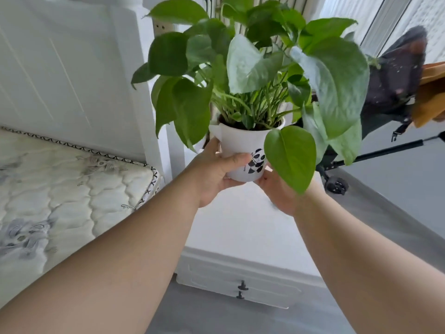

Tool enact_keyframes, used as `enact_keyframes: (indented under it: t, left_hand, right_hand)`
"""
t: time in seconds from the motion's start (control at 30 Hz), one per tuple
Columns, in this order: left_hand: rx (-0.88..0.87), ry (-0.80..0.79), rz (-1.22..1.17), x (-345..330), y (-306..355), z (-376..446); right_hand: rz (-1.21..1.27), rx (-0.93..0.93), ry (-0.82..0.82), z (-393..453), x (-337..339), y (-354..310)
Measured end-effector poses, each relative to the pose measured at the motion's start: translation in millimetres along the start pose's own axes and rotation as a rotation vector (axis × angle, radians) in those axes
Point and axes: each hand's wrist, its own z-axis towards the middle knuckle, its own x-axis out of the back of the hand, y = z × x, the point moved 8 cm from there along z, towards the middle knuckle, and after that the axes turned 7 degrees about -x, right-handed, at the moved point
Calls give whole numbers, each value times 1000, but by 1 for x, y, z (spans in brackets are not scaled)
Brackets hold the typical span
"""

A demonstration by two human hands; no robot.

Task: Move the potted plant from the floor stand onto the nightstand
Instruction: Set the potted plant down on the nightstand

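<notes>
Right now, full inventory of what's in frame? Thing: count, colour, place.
potted plant: 1, green leaves in a white pot with a panda print, held above the nightstand
nightstand: 1, white with two dark drawer knobs, centre, beside the bed
mattress: 1, cream quilted with grey print, left
headboard: 1, white, upper left behind the mattress
wall socket: 1, white, top, behind the leaves
stroller: 1, black, right background; blurred, so a guess
floor: grey, right and bottom
left hand: 1, gripping the pot's left side, thumb across the front
right hand: 1, at the pot's lower right, partly hidden by a leaf
</notes>
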Motion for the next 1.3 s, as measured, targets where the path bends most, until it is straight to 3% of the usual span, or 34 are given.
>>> enact_keyframes:
  t: [0.2, 0.47, 0.8, 1.0, 1.1, 1.3]
  left_hand:
    - [3, -79, 22, 29, -66, 33]
    - [-26, -117, 22, 42, -133, 47]
    - [-73, -41, 245, 56, -162, 49]
    - [-128, -7, 423, 72, -176, 43]
    - [-140, 6, 538, 78, -179, 43]
    - [-141, 25, 540, 87, -191, 51]
  right_hand:
    - [-54, 66, -32, 21, 27, 64]
    - [-270, 104, 69, 36, 61, 120]
    - [-317, 137, 162, 29, 67, 136]
    - [-226, 9, 219, 37, 76, 175]
    - [-378, 65, 281, 34, 87, 180]
    - [-400, 76, 294, 35, 89, 182]
